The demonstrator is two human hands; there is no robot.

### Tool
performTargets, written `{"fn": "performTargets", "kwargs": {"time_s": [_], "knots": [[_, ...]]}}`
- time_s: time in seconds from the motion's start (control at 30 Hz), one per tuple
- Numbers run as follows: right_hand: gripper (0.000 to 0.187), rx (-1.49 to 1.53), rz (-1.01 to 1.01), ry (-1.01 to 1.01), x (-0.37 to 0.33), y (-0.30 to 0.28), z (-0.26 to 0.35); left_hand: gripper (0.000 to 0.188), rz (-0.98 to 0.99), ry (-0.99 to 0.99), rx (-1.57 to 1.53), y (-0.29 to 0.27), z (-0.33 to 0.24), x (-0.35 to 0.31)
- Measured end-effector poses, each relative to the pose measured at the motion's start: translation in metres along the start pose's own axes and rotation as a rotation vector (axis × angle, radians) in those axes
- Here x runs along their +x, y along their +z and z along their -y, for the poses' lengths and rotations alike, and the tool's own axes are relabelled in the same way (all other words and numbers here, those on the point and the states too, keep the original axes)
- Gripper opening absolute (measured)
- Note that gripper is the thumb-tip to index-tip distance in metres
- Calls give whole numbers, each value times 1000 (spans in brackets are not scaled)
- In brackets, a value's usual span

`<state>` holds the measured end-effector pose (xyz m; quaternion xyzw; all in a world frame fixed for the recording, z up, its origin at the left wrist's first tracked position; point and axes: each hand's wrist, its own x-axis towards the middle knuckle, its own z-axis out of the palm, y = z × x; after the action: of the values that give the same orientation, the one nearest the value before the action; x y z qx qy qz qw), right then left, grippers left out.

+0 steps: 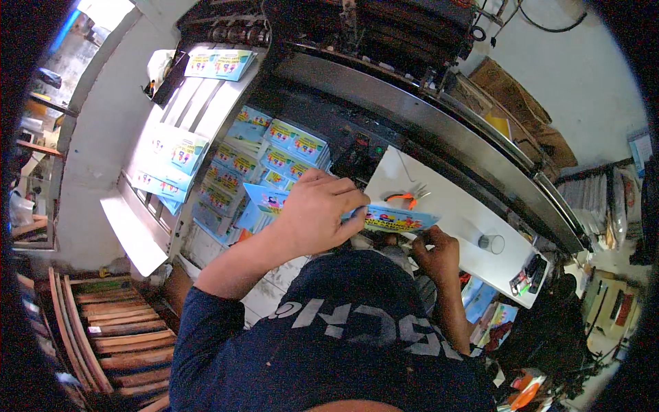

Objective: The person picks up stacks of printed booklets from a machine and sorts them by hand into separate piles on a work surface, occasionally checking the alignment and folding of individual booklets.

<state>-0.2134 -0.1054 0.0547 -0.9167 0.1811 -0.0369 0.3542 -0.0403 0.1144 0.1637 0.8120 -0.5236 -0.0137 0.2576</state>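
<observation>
My left hand (319, 211) is closed on the near-left part of a light blue printed booklet (400, 218) with colourful cartoon figures. Its fingers curl over the top edge, and the thumb points right. At the booklet's right end, the fingers of my right hand (437, 250) are pinched together on the lower corner. The booklet is held tilted above the near edge of a white tabletop (449, 199). Beyond my left hand stand several stacks of similar booklets (296, 141). Another blue sheet or booklet (264, 198) shows just left of my left hand, partly covered by it.
Orange-handled pliers (405, 199) and a drinking glass (491, 243) stand on the white tabletop, with a black tray of small items (530, 275) at its right end. A sloped rack (199, 103) at left bears more printed sheets. A large dark machine (412, 89) spans the back. Wooden slats (123, 329) lie lower left.
</observation>
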Motion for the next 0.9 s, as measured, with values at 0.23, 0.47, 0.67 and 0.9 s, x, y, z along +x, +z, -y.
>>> {"fn": "performTargets", "kwargs": {"time_s": [0.23,0.47,0.67,0.9], "knots": [[21,13,28,15,1,14,-6,21,36,-57,93,15,18,13],[21,49,7,85,23,71,-31,25,173,-126,33,84,80,24],[23,35,46,158,26,88,-52,27,90,-137,137,116,89,22],[24,28,15,68,23,91,-56,28,91,-166,139,115,88,18]]}}
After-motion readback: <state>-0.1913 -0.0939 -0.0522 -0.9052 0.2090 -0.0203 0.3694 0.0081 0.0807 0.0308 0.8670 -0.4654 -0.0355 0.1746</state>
